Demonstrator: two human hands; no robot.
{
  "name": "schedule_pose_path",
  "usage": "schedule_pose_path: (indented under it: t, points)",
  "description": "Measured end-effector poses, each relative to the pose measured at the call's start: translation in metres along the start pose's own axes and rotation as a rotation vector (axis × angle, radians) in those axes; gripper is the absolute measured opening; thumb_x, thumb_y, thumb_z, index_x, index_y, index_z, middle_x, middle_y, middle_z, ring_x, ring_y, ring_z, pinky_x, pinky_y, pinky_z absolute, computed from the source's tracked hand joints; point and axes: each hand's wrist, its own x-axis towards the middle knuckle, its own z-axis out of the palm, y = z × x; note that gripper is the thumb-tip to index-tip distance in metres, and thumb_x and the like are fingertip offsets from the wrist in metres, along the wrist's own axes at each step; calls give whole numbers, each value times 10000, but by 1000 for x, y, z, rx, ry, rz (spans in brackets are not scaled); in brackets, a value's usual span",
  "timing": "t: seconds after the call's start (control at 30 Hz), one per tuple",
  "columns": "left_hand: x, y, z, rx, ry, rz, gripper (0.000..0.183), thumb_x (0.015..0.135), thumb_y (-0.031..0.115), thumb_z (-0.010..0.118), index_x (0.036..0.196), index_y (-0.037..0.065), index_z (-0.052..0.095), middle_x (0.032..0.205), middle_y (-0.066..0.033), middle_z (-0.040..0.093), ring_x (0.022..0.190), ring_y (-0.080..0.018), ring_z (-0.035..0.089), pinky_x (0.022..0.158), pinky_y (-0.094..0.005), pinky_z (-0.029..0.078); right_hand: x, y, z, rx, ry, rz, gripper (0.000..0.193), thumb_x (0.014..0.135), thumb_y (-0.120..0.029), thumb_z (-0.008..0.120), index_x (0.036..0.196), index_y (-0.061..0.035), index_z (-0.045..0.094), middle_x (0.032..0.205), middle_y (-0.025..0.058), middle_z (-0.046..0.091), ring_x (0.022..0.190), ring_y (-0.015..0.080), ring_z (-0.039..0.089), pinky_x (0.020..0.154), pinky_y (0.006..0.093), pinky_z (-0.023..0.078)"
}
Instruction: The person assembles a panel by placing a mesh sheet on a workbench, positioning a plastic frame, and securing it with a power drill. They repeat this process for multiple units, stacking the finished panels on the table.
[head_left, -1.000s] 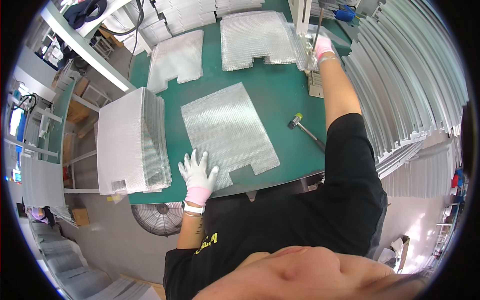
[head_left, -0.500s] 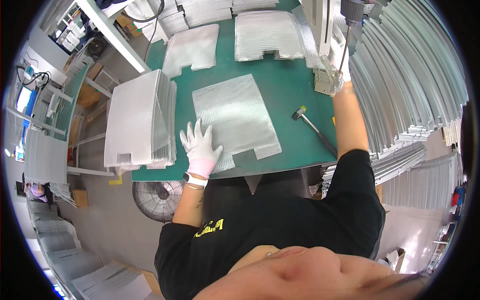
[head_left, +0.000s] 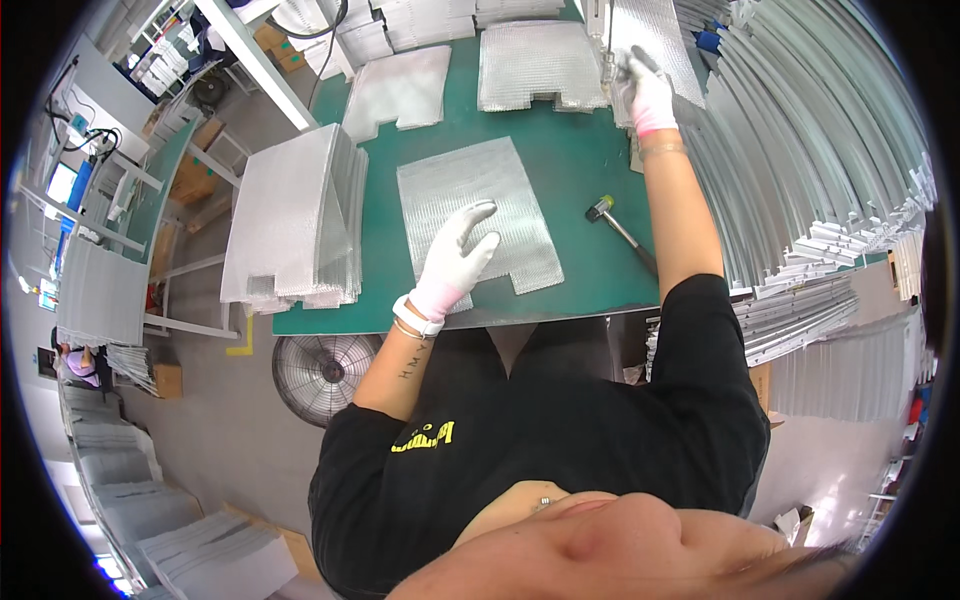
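My left hand point(head_left: 455, 262), in a white glove with grey fingertips, hovers over or touches a silvery, ribbed sheet point(head_left: 480, 190) with a notched near edge; thumb and fingers are apart. At the far right, my gloved right hand point(head_left: 650, 95) reaches up beside a slim upright tool point(head_left: 608, 60). Its fingers look spread, and I make out nothing held in them. Behind that hand lies a long textured silvery sheet point(head_left: 668, 50). A small hammer point(head_left: 622, 225) with a yellow-green face rests on the green table point(head_left: 585, 270) between my arms.
Notched sheets stand in a thick stack point(head_left: 290, 215) at the table's left edge. Two more sheet piles, a left one point(head_left: 398, 90) and a right one point(head_left: 540, 65), lie at the back. Long metal strips point(head_left: 830, 150) crowd the right side. A round fan point(head_left: 325, 375) sits below.
My left hand has lifted and moved right over the sheet, its fingers now curved. My right hand has come out from behind the upright tool and now shows plainly. The whole view has shifted slightly.
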Motion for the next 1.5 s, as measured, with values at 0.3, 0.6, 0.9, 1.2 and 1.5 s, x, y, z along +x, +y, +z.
schedule_pose_path:
  t: [0.3, 0.6, 0.9, 1.2, 1.5]
  points:
    - [-24, 0, -3, -129, -142, -177, 389, 951, 180, 628, 1296, 0, 607, 1292, -136, 633, 1250, -230, 576, 1076, -344, 424, 44, -30, 48, 187, -70, -251, 355, 896, 87, 613, 1236, -15, 606, 1060, 149, 676, 854, 217, 663, 693, 307, 558]
    - [-15, -2, -6, -238, -269, -282, 478, 985, 271, 627, 1371, -2, 552, 1360, -125, 608, 1270, -220, 567, 1100, -340, 410, -40, -39, 40, -335, -346, -311, 382, 932, -58, 660, 1303, 12, 605, 1145, 78, 683, 914, 123, 639, 823, 273, 533]
    - [-11, 16, 24, -1008, 259, -176, 512, 1004, 141, 621, 1451, -38, 448, 1338, -154, 614, 1218, -237, 595, 1070, -354, 459, -321, 27, 21, -600, -645, 182, 466, 930, -53, 645, 1383, 22, 562, 1389, 97, 585, 1187, 148, 579, 1014, 318, 464]
    - [-70, -14, -59, -765, 281, -402, 467, 881, 0, 736, 1317, -60, 581, 1097, -113, 721, 956, -154, 692, 899, -284, 557, -325, -78, 17, -1526, -617, -486, 619, 844, -153, 732, 1400, 21, 521, 1365, 218, 590, 1210, 325, 613, 1022, 367, 484]
    - [-70, -32, -30, 222, 345, -426, 813, 780, 138, 817, 1471, -47, 430, 1351, -215, 589, 1256, -258, 571, 1048, -337, 466, -288, 21, -18, -1403, -630, -119, 726, 832, -212, 721, 1480, -43, 442, 1334, 204, 599, 1211, 346, 597, 1018, 370, 486]
